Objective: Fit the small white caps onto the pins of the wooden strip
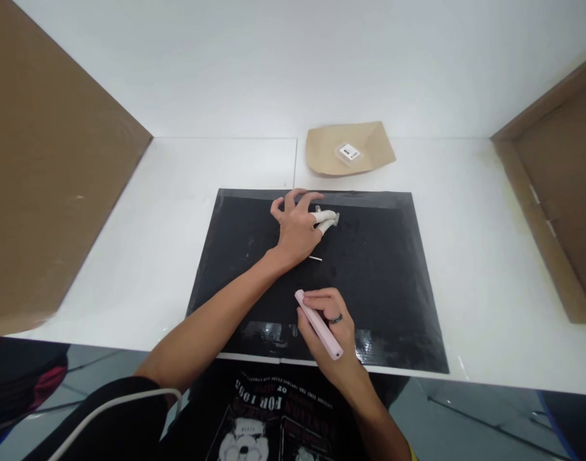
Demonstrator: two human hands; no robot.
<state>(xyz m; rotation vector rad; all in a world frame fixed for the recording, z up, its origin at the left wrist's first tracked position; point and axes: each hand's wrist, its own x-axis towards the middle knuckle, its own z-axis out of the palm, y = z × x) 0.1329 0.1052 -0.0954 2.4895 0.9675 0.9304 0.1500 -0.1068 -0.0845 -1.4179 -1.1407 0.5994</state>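
My left hand (298,229) rests over the black mat (379,275), with white finger covers on its thumb and index finger. Those two are pinched together on a small greyish translucent piece (337,219), too small to name. Another small pale bit (317,208) shows just behind the covered fingers. Beside the left wrist, a thin silver metal rod (315,258) lies on the mat, partly hidden by the hand. Nearer to me, my right hand (333,320), wearing a dark ring, is closed around a slim pink pen-shaped tool (320,325) that points up and to the left.
Behind the mat, a brown paper tray (316,150) holds a small clear case with a white label (349,152). Cardboard walls stand at the left (57,160) and right (561,173) of the white table (475,256). A pale cable (120,400) crosses near my left arm.
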